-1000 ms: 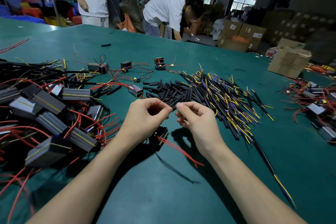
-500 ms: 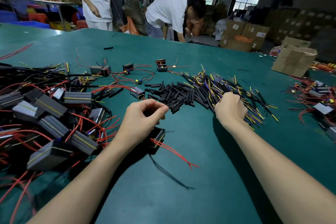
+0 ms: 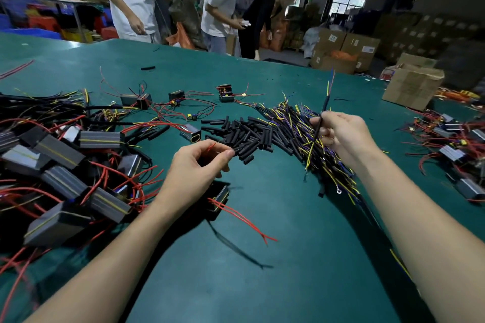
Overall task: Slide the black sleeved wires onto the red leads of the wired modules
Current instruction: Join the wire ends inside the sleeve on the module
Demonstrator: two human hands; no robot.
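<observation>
My left hand [image 3: 196,165] pinches the tip of a thin red lead [image 3: 213,145] between thumb and forefinger. That lead belongs to a black wired module [image 3: 219,198] hanging just under the hand, with two more red leads [image 3: 244,220] trailing onto the table. My right hand [image 3: 343,135] holds one black sleeved wire [image 3: 325,105] upright, its yellow and blue ends pointing up, above the pile of sleeved wires [image 3: 301,134]. The two hands are well apart.
A heap of short black tubes [image 3: 244,136] lies between my hands. Modules with red leads are piled at the left [image 3: 60,155] and at the right edge [image 3: 451,144]. A cardboard box [image 3: 413,86] stands on the green table [image 3: 262,283]. Three people stand beyond the far edge.
My right hand left the left hand, reached into the sleeved-wire pile, and has now lifted one sleeved wire out of it. My left hand kept its pinch on the red lead.
</observation>
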